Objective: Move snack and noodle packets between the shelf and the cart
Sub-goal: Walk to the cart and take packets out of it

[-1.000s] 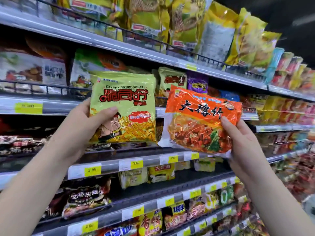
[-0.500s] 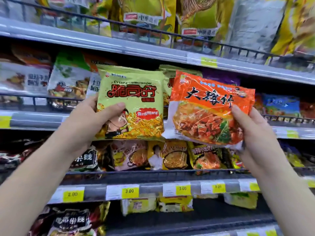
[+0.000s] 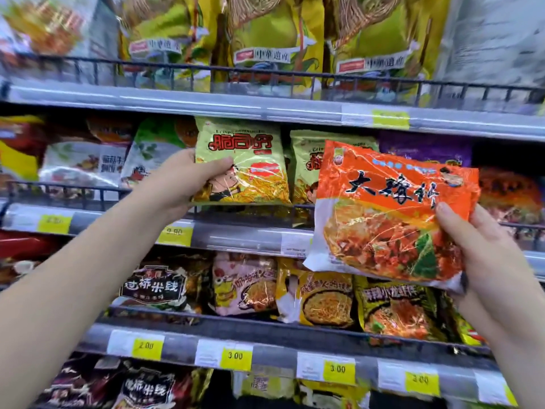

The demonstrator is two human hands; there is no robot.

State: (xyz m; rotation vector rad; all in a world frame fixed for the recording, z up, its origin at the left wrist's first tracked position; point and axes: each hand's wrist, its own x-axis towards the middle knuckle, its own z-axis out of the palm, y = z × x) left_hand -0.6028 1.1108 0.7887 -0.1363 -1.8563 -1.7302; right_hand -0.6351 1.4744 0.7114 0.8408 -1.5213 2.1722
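Note:
My left hand [image 3: 180, 181] grips a light green noodle packet [image 3: 250, 160] by its lower left corner, upright, its bottom edge just over the front rail of the second shelf [image 3: 236, 234]. A matching green packet [image 3: 305, 160] stands on that shelf just to its right. My right hand [image 3: 483, 249] holds an orange noodle packet [image 3: 392, 211] by its right edge, tilted, in front of the shelf and nearer to me. The cart is out of view.
The top shelf [image 3: 265, 107] carries tall yellow-green noodle bags behind a black wire rail. The third shelf [image 3: 265, 346] holds black, pink, yellow and green packets. Yellow price tags [image 3: 236, 355] line the shelf fronts. A purple packet [image 3: 424, 150] sits behind the orange one.
My left hand has carried the green packet forward and up to the second shelf's front rail. The orange packet has drifted right and lower. The camera has come closer to the shelves.

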